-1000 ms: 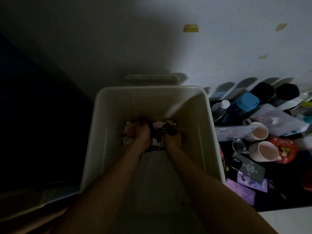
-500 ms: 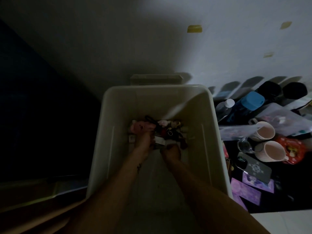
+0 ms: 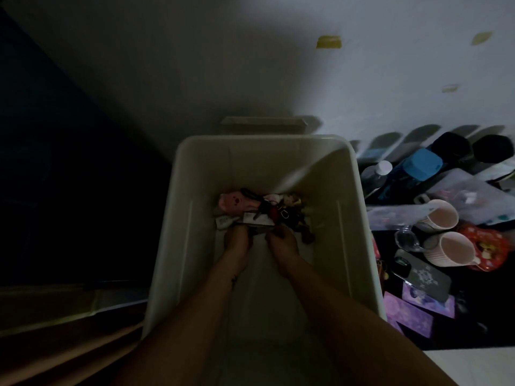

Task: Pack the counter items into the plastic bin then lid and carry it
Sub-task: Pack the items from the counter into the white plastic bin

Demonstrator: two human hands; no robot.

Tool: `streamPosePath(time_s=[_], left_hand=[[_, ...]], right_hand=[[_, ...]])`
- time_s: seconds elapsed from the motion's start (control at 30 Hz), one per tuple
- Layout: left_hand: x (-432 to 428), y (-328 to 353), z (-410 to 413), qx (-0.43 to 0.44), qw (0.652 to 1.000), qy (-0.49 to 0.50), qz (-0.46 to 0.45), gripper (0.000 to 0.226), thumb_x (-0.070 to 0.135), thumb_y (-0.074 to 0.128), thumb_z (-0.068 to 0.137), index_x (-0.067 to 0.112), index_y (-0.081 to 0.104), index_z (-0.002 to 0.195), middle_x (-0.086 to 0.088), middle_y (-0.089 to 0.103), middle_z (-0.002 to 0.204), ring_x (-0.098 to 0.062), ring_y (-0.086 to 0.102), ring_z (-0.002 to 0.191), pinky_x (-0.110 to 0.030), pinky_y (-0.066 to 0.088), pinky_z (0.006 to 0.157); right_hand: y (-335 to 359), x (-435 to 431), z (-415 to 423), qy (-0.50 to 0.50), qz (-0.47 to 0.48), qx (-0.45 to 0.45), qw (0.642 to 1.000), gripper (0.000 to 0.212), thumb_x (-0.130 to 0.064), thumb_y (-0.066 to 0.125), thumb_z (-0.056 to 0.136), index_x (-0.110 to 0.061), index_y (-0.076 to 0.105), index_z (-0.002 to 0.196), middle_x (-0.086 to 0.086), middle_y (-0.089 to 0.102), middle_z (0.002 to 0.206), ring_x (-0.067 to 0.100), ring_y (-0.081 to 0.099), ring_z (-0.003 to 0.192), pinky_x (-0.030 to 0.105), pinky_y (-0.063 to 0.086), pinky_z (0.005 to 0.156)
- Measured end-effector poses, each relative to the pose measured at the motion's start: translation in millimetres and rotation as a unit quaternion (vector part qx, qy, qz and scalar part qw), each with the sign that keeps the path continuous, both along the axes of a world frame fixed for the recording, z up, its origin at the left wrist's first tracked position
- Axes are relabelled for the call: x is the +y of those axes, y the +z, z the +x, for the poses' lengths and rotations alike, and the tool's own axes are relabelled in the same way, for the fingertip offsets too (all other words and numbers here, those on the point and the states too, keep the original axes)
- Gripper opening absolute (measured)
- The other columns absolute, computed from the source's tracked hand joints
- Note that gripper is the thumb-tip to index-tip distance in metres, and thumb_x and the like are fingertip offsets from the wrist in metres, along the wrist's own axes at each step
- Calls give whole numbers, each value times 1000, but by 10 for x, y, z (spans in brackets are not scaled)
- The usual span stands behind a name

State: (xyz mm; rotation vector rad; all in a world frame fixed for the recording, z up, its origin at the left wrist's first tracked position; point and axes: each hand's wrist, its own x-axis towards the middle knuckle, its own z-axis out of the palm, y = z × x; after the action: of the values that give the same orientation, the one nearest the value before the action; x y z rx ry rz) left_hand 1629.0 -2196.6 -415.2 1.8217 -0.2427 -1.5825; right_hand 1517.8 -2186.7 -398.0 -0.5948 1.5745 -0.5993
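A white plastic bin (image 3: 348, 218) stands open in front of me in dim light. At its far end lies a heap of small items (image 3: 267, 211): a pink plush toy (image 3: 235, 203), keychains and small cards. Both my arms reach down into the bin. My left hand (image 3: 235, 242) and my right hand (image 3: 281, 245) sit side by side at the near edge of the heap. Their fingers point down towards it and I see nothing held in either. The fingertips are dark and partly hidden.
On the dark counter to the right stand two pink mugs (image 3: 448, 247), a blue-capped bottle (image 3: 422, 164), a clear bottle (image 3: 383, 168), black-capped containers (image 3: 451, 146), a phone case (image 3: 423, 280), purple cards (image 3: 409, 316) and a red pouch (image 3: 485, 246). A flat lid-like piece (image 3: 264, 123) leans behind the bin.
Both hands set the bundle of small items down at the bin's far end and drew back toward me. The plush and keychains now lie uncovered.
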Motion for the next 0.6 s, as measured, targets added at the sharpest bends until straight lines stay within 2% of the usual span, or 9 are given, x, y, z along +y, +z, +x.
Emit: streamPosePath(time_s=[0.07,0.13,0.23,0.3,0.4,0.5,0.57,0.6], left_hand=[[11,-57,12,0,1000,-8,-6,34,35,61,80,16,67,108,-11,66,121,-32,60,111,-47,46,103],[35,47,-12,0,1000,9,-26,24,25,58,80,14,69,99,-4,69,110,-27,62,104,-44,50,100],[19,134,-70,9,998,21,-51,22,16,52,84,18,74,86,-7,71,97,-30,63,97,-43,53,89],[11,193,-87,20,999,17,-47,25,12,49,88,21,72,86,-9,70,94,-30,62,91,-37,52,81],[36,163,-63,20,999,-5,-38,25,19,51,82,18,67,101,-9,68,100,-27,63,87,-35,53,78],[98,233,-56,26,999,5,-18,10,18,51,86,17,60,88,-4,56,80,-15,51,67,-27,43,65],[139,336,-82,26,1000,2,-16,16,14,47,92,20,55,80,2,53,76,-10,49,67,-25,41,66],[152,352,-93,23,1000,-1,-20,18,14,46,93,21,54,78,3,53,77,-9,49,67,-25,41,67]], right_hand=[[20,-25,13,-5,-8,-30,1000,30,-9,51,90,-17,60,118,8,67,108,26,63,98,43,54,91],[0,-24,13,8,-13,-34,999,40,-9,53,88,-16,57,126,8,65,115,27,63,103,47,52,95],[7,8,-2,15,-25,-29,999,61,-5,52,88,-22,41,145,5,56,134,23,59,112,45,52,97],[84,26,-41,20,-27,-18,999,64,-4,49,91,-23,33,150,2,51,137,20,57,113,36,53,91],[128,14,-132,44,-29,10,999,57,-3,45,95,-19,34,149,3,51,125,16,52,100,18,45,64],[129,18,-173,57,-25,29,998,56,-5,44,96,-17,33,150,7,51,131,17,52,99,16,41,60],[101,38,-180,60,-22,32,997,58,-6,44,96,-18,31,151,9,53,133,16,53,91,18,41,61],[122,51,-176,62,-22,37,997,58,-6,44,95,-18,32,150,8,55,128,14,53,86,20,42,62]])
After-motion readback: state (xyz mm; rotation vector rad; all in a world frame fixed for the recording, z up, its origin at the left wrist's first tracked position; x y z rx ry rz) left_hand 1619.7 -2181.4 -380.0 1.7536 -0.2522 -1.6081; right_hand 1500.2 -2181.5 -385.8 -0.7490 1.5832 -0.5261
